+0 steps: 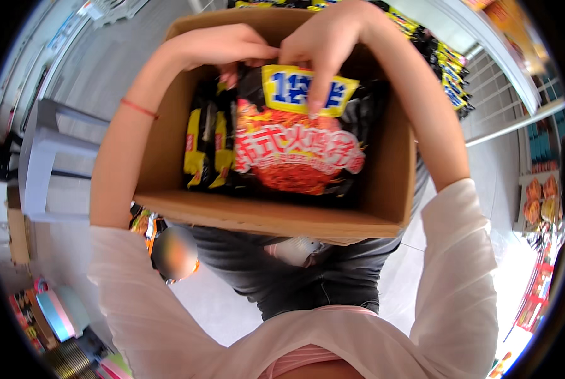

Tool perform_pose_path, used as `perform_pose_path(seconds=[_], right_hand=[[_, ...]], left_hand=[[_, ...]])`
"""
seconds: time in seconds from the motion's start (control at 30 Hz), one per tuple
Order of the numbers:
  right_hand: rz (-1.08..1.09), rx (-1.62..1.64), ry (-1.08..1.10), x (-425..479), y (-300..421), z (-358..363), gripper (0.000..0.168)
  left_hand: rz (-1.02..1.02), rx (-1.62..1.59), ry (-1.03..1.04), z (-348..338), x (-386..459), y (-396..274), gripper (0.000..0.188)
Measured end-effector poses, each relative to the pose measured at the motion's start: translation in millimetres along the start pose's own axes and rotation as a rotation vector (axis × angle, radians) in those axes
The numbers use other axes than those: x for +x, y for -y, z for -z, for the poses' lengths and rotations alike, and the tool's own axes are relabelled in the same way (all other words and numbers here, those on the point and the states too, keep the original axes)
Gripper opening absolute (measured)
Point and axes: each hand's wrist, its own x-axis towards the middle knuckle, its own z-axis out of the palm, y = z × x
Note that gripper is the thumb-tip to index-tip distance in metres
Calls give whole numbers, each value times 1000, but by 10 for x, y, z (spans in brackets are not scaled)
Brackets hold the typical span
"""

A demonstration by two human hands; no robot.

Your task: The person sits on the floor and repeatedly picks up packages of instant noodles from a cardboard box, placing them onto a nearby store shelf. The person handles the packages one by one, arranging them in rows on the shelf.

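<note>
A cardboard box [263, 222], its top open, rests at my thighs with black-and-yellow instant noodle packets inside. One large packet [301, 156], printed with red noodles and bold writing, faces me in the middle. My right hand [322, 47] grips its top edge, a finger lying down over the yellow printed panel. Beside it, my left hand [235, 47] reaches over the packet's upper left corner; some of its fingertips are hidden, so its hold is unclear. Several more packets [209, 137] stand on edge along the box's left wall.
Beyond the box, similar packets [446, 76] line a white wire shelf [491, 80]. A grey plastic stool [50, 151] stands at the left. An orange-and-black package [145, 225] is partly visible below the box's left corner. Stocked shelves [540, 199] run along the right.
</note>
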Motion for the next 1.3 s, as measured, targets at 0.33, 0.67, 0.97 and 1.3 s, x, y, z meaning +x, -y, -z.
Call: perform_pose_path(seconds=[0.33, 0.67, 0.97, 1.3], right_hand=[[45, 208, -607, -374, -72, -551, 43], [330, 547, -995, -475, 71, -649, 38], [193, 838, -1117, -606, -13, -683, 58], [246, 1006, -1136, -643, -18, -689, 57]], left_hand=[[-215, -390, -82, -16, -17, 0, 29], [-395, -654, -244, -36, -188, -169, 36], [-498, -817, -318, -157, -209, -412, 35], [-558, -490, -53, 58, -153, -83, 28]])
